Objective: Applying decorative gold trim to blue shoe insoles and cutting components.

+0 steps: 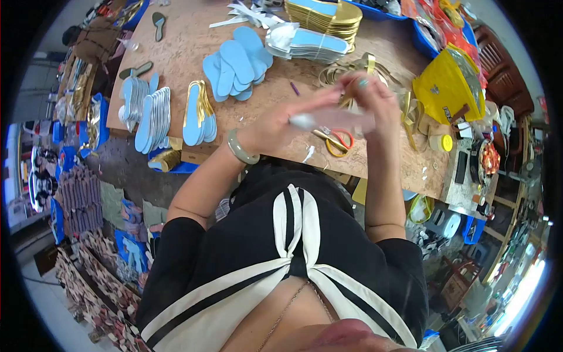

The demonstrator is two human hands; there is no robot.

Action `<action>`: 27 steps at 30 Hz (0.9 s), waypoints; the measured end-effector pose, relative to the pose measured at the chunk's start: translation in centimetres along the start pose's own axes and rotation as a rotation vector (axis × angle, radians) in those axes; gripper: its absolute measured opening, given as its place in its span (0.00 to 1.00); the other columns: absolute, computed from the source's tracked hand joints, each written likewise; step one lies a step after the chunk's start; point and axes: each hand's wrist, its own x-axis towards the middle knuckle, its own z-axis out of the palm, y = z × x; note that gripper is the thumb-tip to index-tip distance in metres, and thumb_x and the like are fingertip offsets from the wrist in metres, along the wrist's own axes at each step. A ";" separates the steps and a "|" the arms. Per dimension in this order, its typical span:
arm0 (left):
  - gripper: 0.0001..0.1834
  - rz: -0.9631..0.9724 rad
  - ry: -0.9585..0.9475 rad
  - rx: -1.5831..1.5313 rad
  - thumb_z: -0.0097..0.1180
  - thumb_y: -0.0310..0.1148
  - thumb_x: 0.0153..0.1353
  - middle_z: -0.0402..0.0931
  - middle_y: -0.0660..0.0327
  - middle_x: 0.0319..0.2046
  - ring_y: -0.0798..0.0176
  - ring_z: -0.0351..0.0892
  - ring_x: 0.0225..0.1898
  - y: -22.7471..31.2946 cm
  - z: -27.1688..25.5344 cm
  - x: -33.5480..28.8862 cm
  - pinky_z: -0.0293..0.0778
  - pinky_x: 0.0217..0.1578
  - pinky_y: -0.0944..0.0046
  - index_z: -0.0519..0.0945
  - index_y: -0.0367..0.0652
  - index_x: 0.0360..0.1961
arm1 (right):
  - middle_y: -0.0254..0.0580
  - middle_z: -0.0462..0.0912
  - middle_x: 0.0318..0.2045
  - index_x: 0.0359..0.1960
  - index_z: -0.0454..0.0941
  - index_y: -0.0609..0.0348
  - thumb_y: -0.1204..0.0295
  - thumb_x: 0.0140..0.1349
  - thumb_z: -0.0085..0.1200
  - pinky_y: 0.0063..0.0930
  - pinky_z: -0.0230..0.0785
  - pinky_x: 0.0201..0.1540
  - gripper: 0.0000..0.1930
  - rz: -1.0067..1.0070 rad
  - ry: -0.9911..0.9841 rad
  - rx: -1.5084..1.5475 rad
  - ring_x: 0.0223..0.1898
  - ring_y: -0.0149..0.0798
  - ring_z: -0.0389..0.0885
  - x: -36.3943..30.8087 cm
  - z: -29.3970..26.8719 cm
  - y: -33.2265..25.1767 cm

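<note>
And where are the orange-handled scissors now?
The scissors lie right of centre in the head view, near the table's front edge, lower left of the right hand.

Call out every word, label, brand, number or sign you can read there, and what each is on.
Yellow bag: dark print near its lower edge and a small dark emblem; I won't copy the wording.
Yellow-lidded jar: nothing readable at this size.
Loose light-blue insoles: no lettering visible.
Pale piece between left hand and right hand: too blurred to tell.
</note>
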 end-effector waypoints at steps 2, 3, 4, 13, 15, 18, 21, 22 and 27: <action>0.22 -0.279 0.294 -0.869 0.50 0.40 0.65 0.74 0.54 0.49 0.55 0.75 0.52 -0.3 -0.2 0.4 0.71 0.53 0.55 0.69 0.39 0.55 | 0.39 0.81 0.35 0.45 0.78 0.64 0.74 0.63 0.50 0.22 0.70 0.38 0.11 -0.040 0.262 0.128 0.33 0.29 0.77 0.2 0.9 -1.4; 0.22 -0.273 0.295 -0.872 0.50 0.40 0.65 0.74 0.54 0.49 0.55 0.75 0.52 -0.1 1.4 1.2 0.71 0.53 0.55 0.69 0.39 0.55 | 0.37 0.81 0.35 0.44 0.79 0.65 0.75 0.63 0.51 0.19 0.70 0.35 0.10 -0.061 0.312 0.148 0.32 0.26 0.76 -0.2 0.0 -2.8; 0.18 -0.252 0.490 -1.009 0.51 0.39 0.64 0.75 0.58 0.46 0.60 0.76 0.47 0.1 2.9 2.1 0.73 0.48 0.59 0.71 0.40 0.52 | 0.36 0.81 0.35 0.43 0.79 0.65 0.75 0.62 0.53 0.19 0.70 0.36 0.10 -0.033 0.238 0.074 0.32 0.26 0.76 -1.1 -0.6 -3.9; 0.16 -0.147 0.745 -1.024 0.52 0.39 0.64 0.76 0.63 0.42 0.68 0.77 0.42 3.2 5.3 4.5 0.75 0.43 0.65 0.74 0.41 0.48 | 0.38 0.83 0.31 0.37 0.81 0.66 0.77 0.56 0.59 0.17 0.72 0.36 0.08 0.089 0.193 0.256 0.32 0.27 0.79 -2.1 0.5 -3.9; 0.17 -0.141 0.776 -0.999 0.50 0.38 0.66 0.75 0.61 0.45 0.66 0.76 0.46 3.2 5.2 4.3 0.73 0.47 0.64 0.71 0.42 0.52 | 0.39 0.83 0.31 0.37 0.81 0.66 0.76 0.56 0.59 0.18 0.73 0.35 0.08 0.056 0.162 0.220 0.31 0.27 0.80 -1.5 0.7 -3.5; 0.16 -0.131 0.779 -1.032 0.50 0.37 0.65 0.74 0.63 0.45 0.67 0.75 0.46 3.1 5.0 4.0 0.72 0.48 0.65 0.71 0.42 0.51 | 0.39 0.83 0.31 0.36 0.81 0.65 0.75 0.57 0.59 0.17 0.73 0.34 0.07 0.088 0.181 0.269 0.31 0.27 0.80 -1.7 2.2 -4.0; 0.16 -0.110 0.774 -0.994 0.50 0.38 0.65 0.74 0.63 0.46 0.67 0.75 0.47 3.5 4.8 4.0 0.72 0.47 0.65 0.71 0.42 0.51 | 0.40 0.83 0.31 0.36 0.81 0.65 0.76 0.57 0.59 0.18 0.73 0.34 0.07 0.094 0.172 0.256 0.31 0.28 0.80 -1.4 2.4 -3.9; 0.16 -0.109 0.774 -0.993 0.50 0.38 0.65 0.74 0.63 0.46 0.67 0.75 0.47 3.6 4.8 4.1 0.72 0.47 0.65 0.71 0.42 0.51 | 0.40 0.83 0.31 0.36 0.81 0.65 0.76 0.57 0.59 0.18 0.73 0.34 0.07 0.093 0.171 0.256 0.31 0.28 0.80 -1.4 2.5 -4.0; 0.17 -0.107 0.818 -0.998 0.49 0.39 0.66 0.74 0.63 0.45 0.67 0.75 0.47 3.8 4.6 4.7 0.72 0.48 0.65 0.70 0.42 0.52 | 0.40 0.83 0.31 0.36 0.81 0.66 0.76 0.57 0.58 0.18 0.74 0.34 0.07 0.052 0.143 0.282 0.31 0.28 0.80 -1.3 2.5 -4.3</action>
